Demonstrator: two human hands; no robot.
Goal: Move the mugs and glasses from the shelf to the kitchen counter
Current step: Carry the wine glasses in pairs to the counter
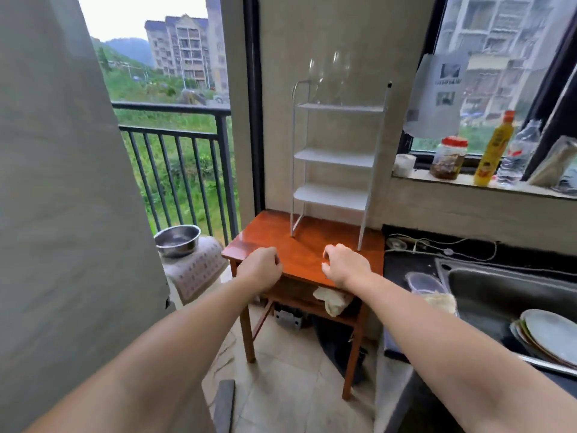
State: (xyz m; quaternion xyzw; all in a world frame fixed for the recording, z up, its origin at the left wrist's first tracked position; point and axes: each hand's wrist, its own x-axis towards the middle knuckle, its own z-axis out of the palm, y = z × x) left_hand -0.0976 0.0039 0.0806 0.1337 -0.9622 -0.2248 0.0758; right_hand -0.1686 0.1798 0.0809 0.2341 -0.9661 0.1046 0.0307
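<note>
Above and beyond both hands, on the top tier of the white shelf (335,157), stand the glasses (327,78): clear stemmed ones, blurred against the pale wall, and I count two bowls, perhaps a third, which I cannot settle. No mugs show anywhere; the three lower tiers look bare. The left hand (260,268) and the right hand (345,265) hang side by side over the front of the wooden table (259,242) that carries the shelf, fingers loosely curled and grasping nothing, so both are free. The counter (406,264) lies off to the side of the right hand, dark, beside the sink (499,285) and a stack of plates (549,334). Stemware of this kind is likely light, stiff, smooth and quick to break, and top-heavy once lifted; the safest hold is probably around the stem just under the bowl, or cupping the bowl from below, one glass per hand. The shelf looks slim and tall, so a knock while reaching up could rock it.
</note>
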